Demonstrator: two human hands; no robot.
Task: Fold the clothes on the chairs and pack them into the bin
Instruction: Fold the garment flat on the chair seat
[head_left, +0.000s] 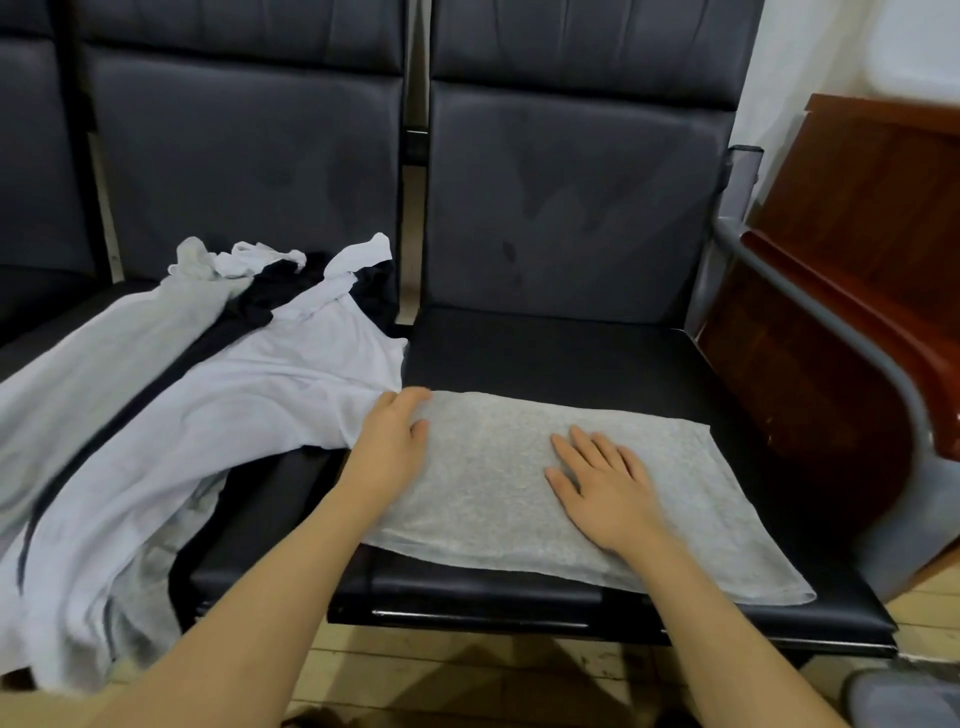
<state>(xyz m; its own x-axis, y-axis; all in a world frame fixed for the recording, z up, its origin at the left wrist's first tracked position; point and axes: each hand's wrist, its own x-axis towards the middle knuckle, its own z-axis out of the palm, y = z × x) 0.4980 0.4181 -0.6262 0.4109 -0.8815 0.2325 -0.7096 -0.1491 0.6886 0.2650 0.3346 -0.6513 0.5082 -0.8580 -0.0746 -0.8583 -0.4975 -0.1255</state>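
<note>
Currently: one folded cloth, two hands flat on it

No readable writing. Grey folded cloth (597, 499) lies at the right chair's (571, 353) front edge; bare seat behind it. Left hand (389, 441) rests open on its left corner; right hand (602, 488) lies flat, fingers spread. One unfolded white-and-dark pile (182, 389) covers the left chair

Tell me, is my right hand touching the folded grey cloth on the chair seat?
Touching. The head view shows the right hand lying flat, fingers spread, on top of the folded grey cloth, with no gap visible between palm and fabric.
</note>
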